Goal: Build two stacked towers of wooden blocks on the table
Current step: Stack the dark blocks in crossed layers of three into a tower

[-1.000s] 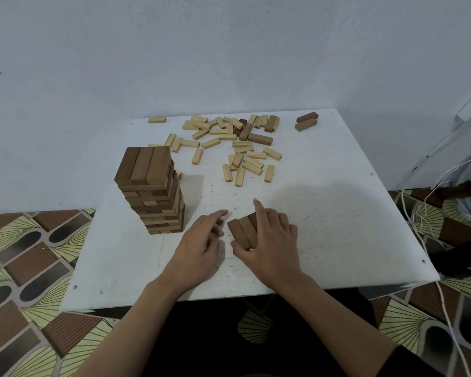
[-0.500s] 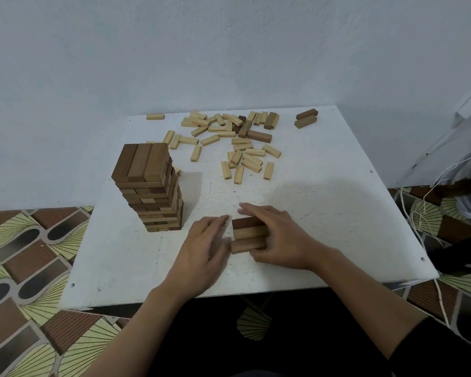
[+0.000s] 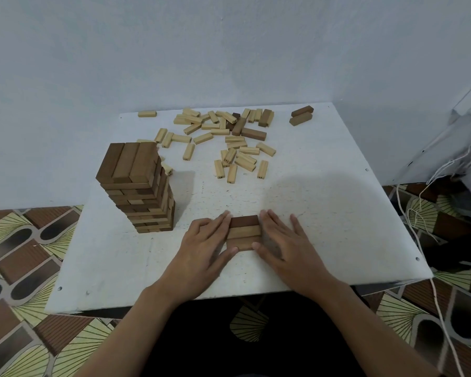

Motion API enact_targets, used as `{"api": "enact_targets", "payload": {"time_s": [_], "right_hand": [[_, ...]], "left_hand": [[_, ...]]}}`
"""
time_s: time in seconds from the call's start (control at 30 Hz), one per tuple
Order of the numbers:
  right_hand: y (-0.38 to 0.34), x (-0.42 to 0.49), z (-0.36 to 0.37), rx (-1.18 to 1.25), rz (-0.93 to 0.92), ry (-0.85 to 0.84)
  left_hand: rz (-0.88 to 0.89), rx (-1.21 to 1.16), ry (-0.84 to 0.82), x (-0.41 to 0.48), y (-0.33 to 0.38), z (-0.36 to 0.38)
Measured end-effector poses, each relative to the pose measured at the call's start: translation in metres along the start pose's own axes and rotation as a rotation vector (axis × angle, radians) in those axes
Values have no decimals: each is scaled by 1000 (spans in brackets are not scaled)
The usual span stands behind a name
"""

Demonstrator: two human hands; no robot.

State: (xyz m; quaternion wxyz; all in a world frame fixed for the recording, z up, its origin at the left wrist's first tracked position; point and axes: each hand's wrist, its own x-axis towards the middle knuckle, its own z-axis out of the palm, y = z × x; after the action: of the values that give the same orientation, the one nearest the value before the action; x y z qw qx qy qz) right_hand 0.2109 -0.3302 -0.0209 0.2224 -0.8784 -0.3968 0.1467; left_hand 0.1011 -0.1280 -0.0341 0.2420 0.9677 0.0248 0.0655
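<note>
— Hands?
— Left hand [image 3: 201, 246] and right hand [image 3: 286, 240]: fingers straight, unclenched, pressing opposite ends of a flat row of three brown wooden blocks [image 3: 244, 232], near middle of the white square table [image 3: 324, 213].
— Elsewhere?
— Tall brown wooden block tower [image 3: 139, 186] left; pale loose wooden blocks [image 3: 229, 142] scattered far.

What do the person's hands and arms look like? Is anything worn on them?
Both hands are bare: the left hand and right hand carry no glove, ring or watch that I can see. The left arm and right arm are uncovered to the picture's edge; no sleeve shows.
</note>
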Motion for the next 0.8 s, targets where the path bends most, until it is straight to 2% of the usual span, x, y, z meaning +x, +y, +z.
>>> {"api": "enact_targets", "payload": {"time_s": [0.37, 0.57, 0.8], "right_hand": [[11, 2, 12, -73, -41, 45], [12, 3, 13, -86, -41, 43], [12, 2, 13, -93, -35, 30]], "left_hand": [[10, -33, -10, 0, -2, -1], [-67, -165, -23, 0, -2, -3], [-120, -209, -35, 1, -5, -5]]}}
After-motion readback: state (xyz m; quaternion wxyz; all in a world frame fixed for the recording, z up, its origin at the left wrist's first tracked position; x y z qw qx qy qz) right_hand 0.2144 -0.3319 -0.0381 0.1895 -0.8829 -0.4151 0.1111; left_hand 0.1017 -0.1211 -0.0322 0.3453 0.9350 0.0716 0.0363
